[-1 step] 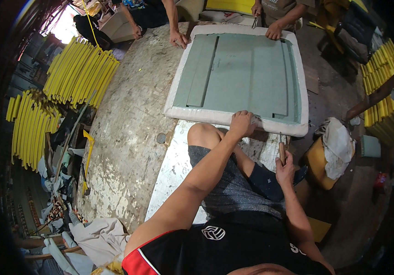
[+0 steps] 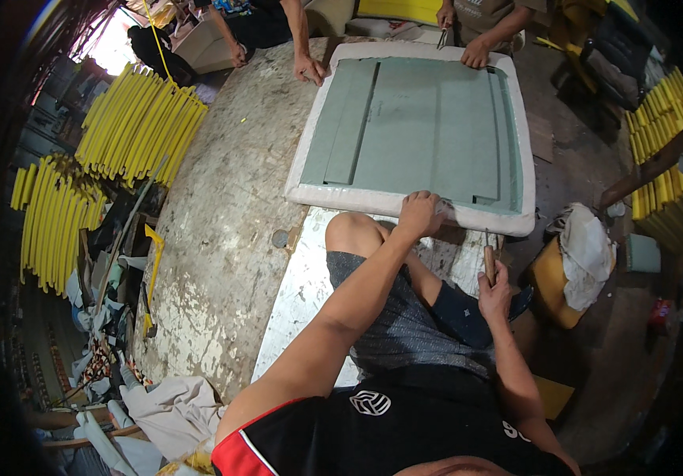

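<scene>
Over the right edge of the table (image 2: 222, 198), the panel (image 2: 413, 127) is a dusty grey-green crossed by dark lines, framed by a pinkish-white border (image 2: 341, 197), and the tool handle (image 2: 490, 264) is brown. The table itself is mottled grey-brown with whitish blotches (its near right part shows a scuffed silvery white), while the stacked strips (image 2: 139, 123) beyond its left edge are bright yellow. The shirt (image 2: 309, 436) is black with red and white on the sleeve, the shorts (image 2: 393, 325) flecked grey.
</scene>
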The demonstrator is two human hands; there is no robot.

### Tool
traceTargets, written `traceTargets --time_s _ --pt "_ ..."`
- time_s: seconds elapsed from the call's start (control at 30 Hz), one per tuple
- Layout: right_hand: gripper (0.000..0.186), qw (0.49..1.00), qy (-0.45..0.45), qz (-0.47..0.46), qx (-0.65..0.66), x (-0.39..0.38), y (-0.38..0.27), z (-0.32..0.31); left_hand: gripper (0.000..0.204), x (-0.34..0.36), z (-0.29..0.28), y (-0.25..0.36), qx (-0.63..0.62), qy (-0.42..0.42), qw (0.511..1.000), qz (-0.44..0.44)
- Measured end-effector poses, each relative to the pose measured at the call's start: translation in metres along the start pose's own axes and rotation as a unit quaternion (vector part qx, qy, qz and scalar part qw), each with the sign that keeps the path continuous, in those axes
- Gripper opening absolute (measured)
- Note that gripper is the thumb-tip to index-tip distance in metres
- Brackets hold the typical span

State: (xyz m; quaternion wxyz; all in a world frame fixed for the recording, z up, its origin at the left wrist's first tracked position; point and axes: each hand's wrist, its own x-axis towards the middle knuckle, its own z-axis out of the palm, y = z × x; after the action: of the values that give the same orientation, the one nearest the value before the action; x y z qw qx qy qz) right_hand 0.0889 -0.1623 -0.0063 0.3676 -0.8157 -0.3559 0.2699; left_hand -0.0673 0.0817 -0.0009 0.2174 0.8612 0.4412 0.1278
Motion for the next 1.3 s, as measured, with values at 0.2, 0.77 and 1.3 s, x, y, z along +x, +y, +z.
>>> traceTargets --time_s 0.2,0.77,1.3 --pt "0.057 1.000 -0.008 0.002 0.004 0.000 0.004 -0.001 0.049 0.000 0.002 -0.003 0.008 0.002 1.000 0.001" --pt "0.051 1.000 0.000 -0.005 -0.027 -0.002 -0.008 -0.004 0.046 0.004 -0.006 0.005 0.016 -0.011 0.999 -0.034" --pt "0.056 1.000 0.000 -0.016 -0.004 0.002 0.006 0.000 0.045 0.006 -0.005 0.004 0.018 -0.010 1.000 -0.023"
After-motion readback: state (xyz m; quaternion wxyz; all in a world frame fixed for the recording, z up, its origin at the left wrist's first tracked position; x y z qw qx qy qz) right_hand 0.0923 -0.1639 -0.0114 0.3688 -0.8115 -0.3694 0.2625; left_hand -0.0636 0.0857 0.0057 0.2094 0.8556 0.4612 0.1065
